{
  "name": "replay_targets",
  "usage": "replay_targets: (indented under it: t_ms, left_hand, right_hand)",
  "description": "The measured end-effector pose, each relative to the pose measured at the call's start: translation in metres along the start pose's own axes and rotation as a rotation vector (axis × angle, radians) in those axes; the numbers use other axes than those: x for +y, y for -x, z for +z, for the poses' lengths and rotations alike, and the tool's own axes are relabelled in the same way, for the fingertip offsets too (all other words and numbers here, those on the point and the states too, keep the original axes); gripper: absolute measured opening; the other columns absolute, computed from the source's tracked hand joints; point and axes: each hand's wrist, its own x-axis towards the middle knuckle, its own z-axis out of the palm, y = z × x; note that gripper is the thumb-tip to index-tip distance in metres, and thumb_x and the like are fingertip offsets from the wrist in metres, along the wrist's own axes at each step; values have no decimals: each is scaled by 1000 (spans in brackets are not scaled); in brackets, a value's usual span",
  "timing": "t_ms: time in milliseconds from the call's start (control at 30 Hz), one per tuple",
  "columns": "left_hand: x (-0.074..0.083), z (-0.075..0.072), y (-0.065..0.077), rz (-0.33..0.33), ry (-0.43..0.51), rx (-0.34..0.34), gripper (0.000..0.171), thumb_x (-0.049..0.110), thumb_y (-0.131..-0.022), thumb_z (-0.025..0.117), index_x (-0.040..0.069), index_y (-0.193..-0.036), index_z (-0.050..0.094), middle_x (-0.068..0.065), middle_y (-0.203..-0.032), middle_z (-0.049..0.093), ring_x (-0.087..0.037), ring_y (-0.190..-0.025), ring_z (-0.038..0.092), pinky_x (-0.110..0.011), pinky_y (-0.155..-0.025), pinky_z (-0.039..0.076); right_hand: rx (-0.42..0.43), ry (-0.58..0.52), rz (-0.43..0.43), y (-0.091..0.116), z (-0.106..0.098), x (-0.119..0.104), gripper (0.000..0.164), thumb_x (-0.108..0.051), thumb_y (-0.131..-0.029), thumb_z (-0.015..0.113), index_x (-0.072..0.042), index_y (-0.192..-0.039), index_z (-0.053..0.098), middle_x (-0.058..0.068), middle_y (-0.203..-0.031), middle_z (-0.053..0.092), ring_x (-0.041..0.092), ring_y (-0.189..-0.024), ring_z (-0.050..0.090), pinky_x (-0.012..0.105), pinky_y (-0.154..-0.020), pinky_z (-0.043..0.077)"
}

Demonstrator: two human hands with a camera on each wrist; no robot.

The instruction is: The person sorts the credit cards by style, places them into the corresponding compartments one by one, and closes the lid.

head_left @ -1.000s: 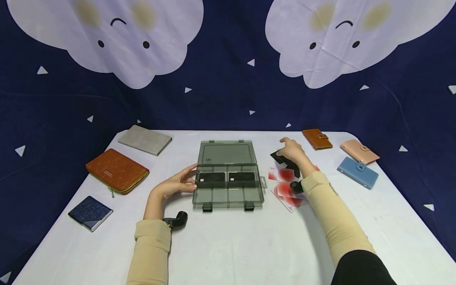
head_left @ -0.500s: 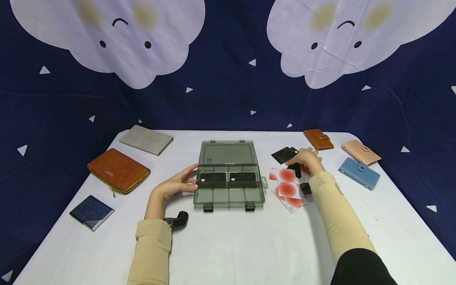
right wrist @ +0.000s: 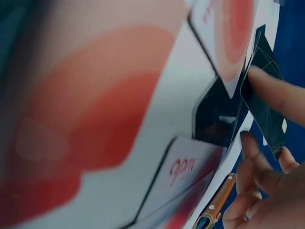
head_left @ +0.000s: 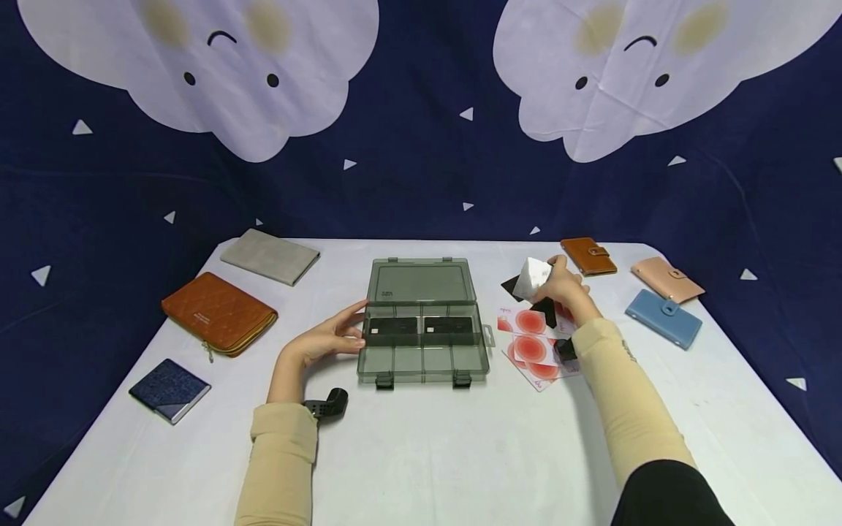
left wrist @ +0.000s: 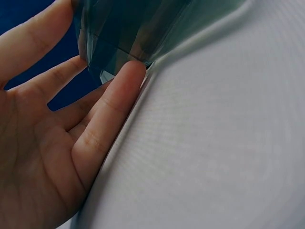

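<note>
Black card (right wrist: 267, 121), thin, glossy, pale-lined, pinched in right grip (head_left: 564, 287). Translucent grey-green compartment box (head_left: 421, 378), hinged, 2 dark cards (head_left: 450, 326) inside, touched by spread left grip (head_left: 325, 340).

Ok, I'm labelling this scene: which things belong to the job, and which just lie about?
Likely in the job:
box with two black cards, touched by the left hand
dark card in the right hand
loose cards nearby, perhaps

Apparently lying about:
grey wallet
quilted brown wallet
navy wallet
small brown wallet
pink wallet
blue wallet
</note>
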Motion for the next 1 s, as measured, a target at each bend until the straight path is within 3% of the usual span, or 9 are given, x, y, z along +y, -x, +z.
replay_targets:
  t_ms: [100,167,233,333,367,500,633,767,1000]
  left_hand:
    - [0,0,-1,-2,2,-1,85,6,-85,62,20,-150,10,-18,-153,8,-15,-104,46,-34,-90,41]
    - [0,0,-1,-4,4,-2,85,5,-85,62,20,-150,10,-18,-153,8,-15,-104,46,-33,-89,41]
    - [1,1,-1,-5,8,-2,85,5,-85,62,20,-150,10,-18,-152,8,-15,-103,46,-33,-89,41]
    - [1,1,-1,-4,8,-1,86,6,-84,63,20,-150,10,-18,-152,8,-14,-103,46,-32,-88,41]
    - [1,1,-1,-3,8,-2,86,6,-84,63,20,-150,10,-18,-152,8,-14,-103,46,-32,-88,41]
    - [0,0,-1,0,7,-2,87,7,-84,64,20,-150,9,-19,-152,8,-14,-103,47,-32,-88,42]
    - [0,1,-1,-2,19,1,86,5,-84,63,20,-150,10,-19,-152,8,-14,-102,47,-30,-85,44]
    - [0,2,-1,-8,24,8,86,3,-84,63,19,-150,10,-19,-152,8,-14,-100,47,-29,-84,45]
    - [-1,1,-2,-11,17,10,86,4,-84,63,19,-150,10,-20,-152,8,-14,-100,48,-29,-85,44]
  right_hand:
    - [-7,-130,-48,-7,1,4,87,1,-66,74,-5,-132,18,33,-118,43,44,-104,41,56,-94,25]
    - [-13,-278,-167,-24,6,19,80,7,-67,69,-8,-130,22,26,-99,51,34,-86,50,45,-84,37]
    - [-47,-374,-237,-28,7,21,77,11,-71,64,-7,-133,21,17,-82,46,26,-72,47,39,-70,43]
    - [-102,-474,-299,-19,6,9,74,13,-80,54,-8,-141,18,7,-77,35,14,-61,40,28,-58,42]
    - [-123,-454,-265,-6,2,-5,74,14,-83,50,-6,-144,12,8,-82,34,14,-64,41,29,-60,43]
    - [-178,-503,-312,19,-1,-35,69,9,-89,47,-8,-146,13,11,-95,36,11,-67,42,23,-60,39]
    - [-218,-477,-398,35,4,-58,48,3,-91,49,2,-136,34,17,-107,46,11,-74,47,23,-65,39]
    - [-258,-434,-527,44,15,-74,29,3,-90,48,9,-119,51,22,-106,54,14,-81,53,27,-72,43]
    - [-245,-198,-689,63,41,-87,21,1,-90,52,3,-108,61,17,-99,60,26,-91,55,37,-78,45]
